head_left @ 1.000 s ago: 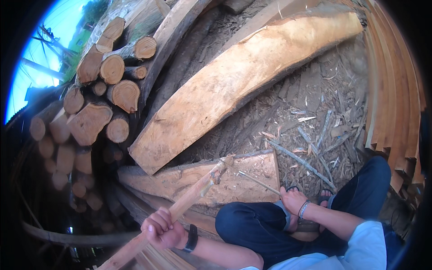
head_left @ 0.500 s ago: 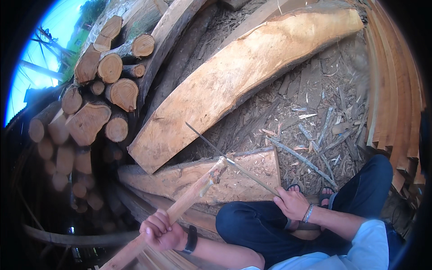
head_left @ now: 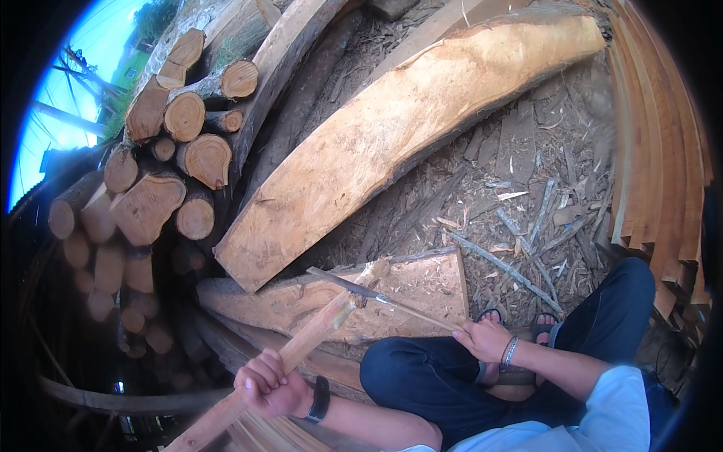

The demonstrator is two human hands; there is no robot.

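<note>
My left hand [head_left: 271,383] is wrapped round a peeled wooden stick [head_left: 316,331] that slants from the lower left up toward the middle. Near its far end the stick has a knot with rough, darker bark. In my right hand [head_left: 486,339] is a long-handled knife [head_left: 414,313], its slim handle running left to a narrow grey blade. The blade lies across the stick by the knot, its tip pointing left past the wood. Whether the edge bites into the wood, I cannot tell. Behind them lies a short thick plank [head_left: 429,290].
A large curved slab [head_left: 392,135] spans the middle. Cut logs [head_left: 184,114] are piled at the left, and sawn boards [head_left: 655,143] stand stacked along the right. Thin sticks [head_left: 504,267] and wood chips litter the ground. My bent knees [head_left: 414,377] are close below the knife.
The knife has swung downward, its blade tip dropping from over the large slab to beside the stick's knot, and its flat now shows. My right hand shifted slightly left; my left stayed put.
</note>
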